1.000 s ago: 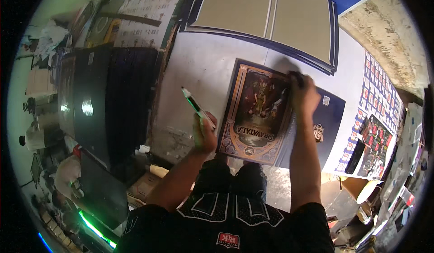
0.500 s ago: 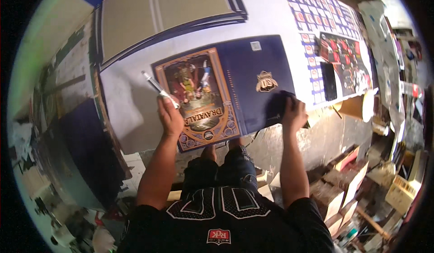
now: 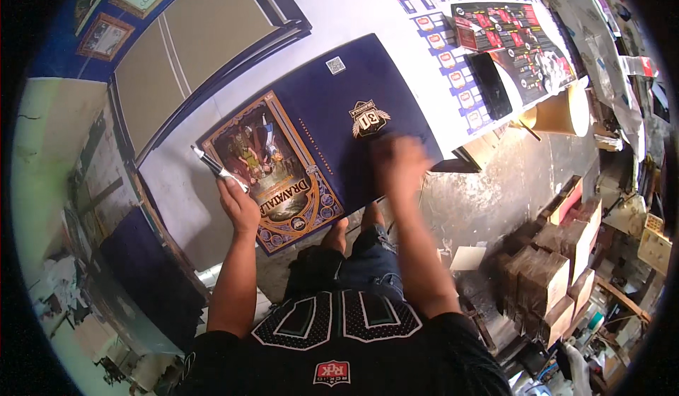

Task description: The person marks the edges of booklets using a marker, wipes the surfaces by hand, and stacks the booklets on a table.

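Observation:
In front of me an open cover (image 3: 315, 102) lies face up on the white table. One side is dark blue with a gold emblem; the other carries an illustrated panel with an ornate orange border. My left hand (image 3: 239, 205) is closed round a slim white-and-dark tool (image 3: 206, 160), pen-like in shape, at the cover's left edge. My right hand (image 3: 407, 173) presses on the blue side just below the emblem, smeared by motion. A dark cloth, hard to separate from the blue surface, seems to be under its fingers.
Stacked blue-edged boards (image 3: 191, 49) lie at the far left. To the right are printed sheets (image 3: 442, 60), a dark phone (image 3: 489, 85) and a red-and-black leaflet (image 3: 506, 28). A yellowish roll (image 3: 566, 112) juts past the table's edge; brown boxes (image 3: 537, 276) stand on the floor.
My right hand has swept left across the blue side, from its lower right corner to below the emblem. My left hand still holds the tool. The whole view has turned somewhat.

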Available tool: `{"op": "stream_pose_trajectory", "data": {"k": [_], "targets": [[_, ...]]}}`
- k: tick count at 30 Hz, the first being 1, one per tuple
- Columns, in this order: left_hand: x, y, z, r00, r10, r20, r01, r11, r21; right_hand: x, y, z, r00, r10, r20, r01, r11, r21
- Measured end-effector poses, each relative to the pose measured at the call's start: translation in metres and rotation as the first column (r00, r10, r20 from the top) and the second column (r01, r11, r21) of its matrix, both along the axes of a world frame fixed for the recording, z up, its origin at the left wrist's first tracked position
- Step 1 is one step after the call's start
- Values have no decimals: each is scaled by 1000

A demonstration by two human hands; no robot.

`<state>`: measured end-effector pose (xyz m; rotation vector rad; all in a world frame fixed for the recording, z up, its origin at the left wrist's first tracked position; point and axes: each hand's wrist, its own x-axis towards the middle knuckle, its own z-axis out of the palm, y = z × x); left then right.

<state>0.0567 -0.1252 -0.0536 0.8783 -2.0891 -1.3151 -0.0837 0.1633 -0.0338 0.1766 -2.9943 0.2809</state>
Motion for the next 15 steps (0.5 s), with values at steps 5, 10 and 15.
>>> {"op": "stream_pose_trajectory", "data": {"k": [5, 10, 15], "targets": [[0, -1, -1, 999, 34, 9, -34, 999, -12, 65, -82, 3, 796, 605, -9, -584, 766, -268], [-2, -1, -1, 995, 53, 88, -52, 998, -23, -97, 20, 22, 1000, -13, 0, 13, 994, -109], [0, 1, 9, 990, 44, 133, -25, 990, -142, 30, -45, -2, 799, 601, 33, -589, 792, -162]]}}
